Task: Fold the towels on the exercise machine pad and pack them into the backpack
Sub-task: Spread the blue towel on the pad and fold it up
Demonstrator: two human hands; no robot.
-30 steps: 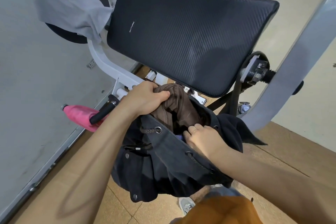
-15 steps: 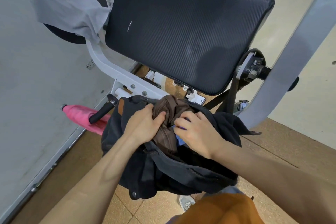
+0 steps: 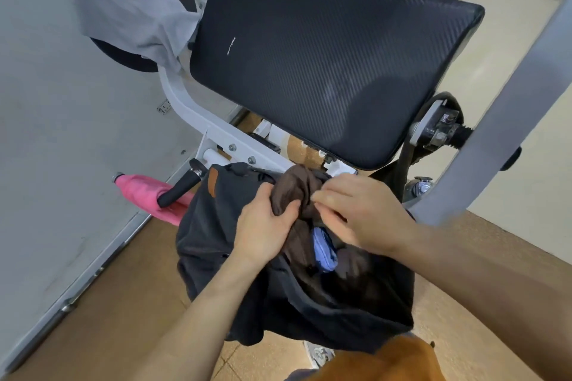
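A dark backpack hangs open in front of me, below the black exercise machine pad. A brown towel bulges out of its mouth. My left hand grips the brown towel's left side at the opening. My right hand pinches the same towel from the right, fingers curled over its top. A blue cloth shows inside the backpack, just below my right hand. A grey towel is draped over a round black pad at the upper left.
A pink cloth hangs over a black handle left of the backpack. The white machine frame curves beside the wall, and a grey bar slants down at the right. Tiled floor lies below.
The backpack has shifted left and up. My right hand rose from inside the opening onto the brown towel's top, and my left hand moved down its left side.
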